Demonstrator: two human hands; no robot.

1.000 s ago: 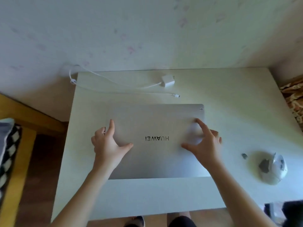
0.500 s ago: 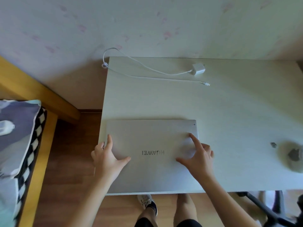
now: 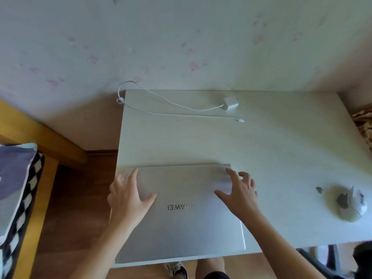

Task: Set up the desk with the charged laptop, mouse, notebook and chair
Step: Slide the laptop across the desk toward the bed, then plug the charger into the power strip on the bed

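Observation:
A closed silver laptop point(image 3: 181, 228) lies at the near left corner of the white desk point(image 3: 271, 150), its near edge at the desk's front edge. My left hand point(image 3: 126, 196) rests flat on the lid's left part, fingers spread. On the lid's right part my right hand point(image 3: 239, 194) lies with its fingers apart. A white mouse point(image 3: 354, 202) sits on a round pad near the desk's right edge. A white charger block point(image 3: 230, 102) and its cable point(image 3: 181, 111) lie at the back of the desk.
A small dark object point(image 3: 319, 189) lies left of the mouse pad. A yellow wooden bed frame point(image 3: 40, 135) with a patterned pillow point(image 3: 16, 188) stands to the left. A dark chair base point(image 3: 332, 258) shows under the desk at bottom right. The wall runs along the desk's back.
The laptop has slid toward me to the desk's near left corner under both hands. The camera view has shifted; the mouse is back in view at the right.

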